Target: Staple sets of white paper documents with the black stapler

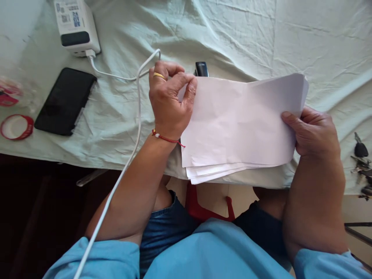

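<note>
Several white sheets of paper (232, 124) lie in a loose stack at the table's front edge, their lower edges fanned out unevenly. At the stack's top left corner is my left hand (171, 97), closed, thumb and forefinger pinched on the paper. My right hand (315, 130) grips the right edge, thumb on top and fingers underneath, lifting that side slightly into a curve. Just past the top edge of the paper, close to my left fingertips, a dark, shiny object (202, 69) pokes out; the paper hides the rest of it.
A pale green cloth (238, 42) covers the table. On the left are a black phone (66, 101), a red wristband (17, 127) and a white power device (77, 27). Its white cable (138, 104) passes over my left forearm. Keys (360, 149) lie at the far right.
</note>
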The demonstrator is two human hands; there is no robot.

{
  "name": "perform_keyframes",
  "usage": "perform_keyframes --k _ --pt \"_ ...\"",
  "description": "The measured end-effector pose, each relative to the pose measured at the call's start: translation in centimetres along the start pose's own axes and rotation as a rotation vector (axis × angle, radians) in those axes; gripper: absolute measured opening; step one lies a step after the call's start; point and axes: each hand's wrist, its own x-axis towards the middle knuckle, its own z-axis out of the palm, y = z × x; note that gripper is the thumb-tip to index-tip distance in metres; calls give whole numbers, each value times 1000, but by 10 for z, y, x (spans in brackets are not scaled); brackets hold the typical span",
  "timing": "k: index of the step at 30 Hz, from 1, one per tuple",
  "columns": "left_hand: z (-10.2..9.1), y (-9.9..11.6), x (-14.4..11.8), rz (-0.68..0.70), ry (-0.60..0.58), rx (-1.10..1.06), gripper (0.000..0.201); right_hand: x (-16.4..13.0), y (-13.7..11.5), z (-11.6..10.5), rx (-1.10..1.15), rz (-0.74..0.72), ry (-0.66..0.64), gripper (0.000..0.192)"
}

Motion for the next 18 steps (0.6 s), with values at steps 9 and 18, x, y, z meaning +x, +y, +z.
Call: perform_keyframes --k 9,18 --pt "-6 0 -7 -21 -24 96 12 2 1 -2 -46 45 2 22" --pt "-19 2 -9 -37 -124 156 8 2 -1 0 -85 74 9 23"
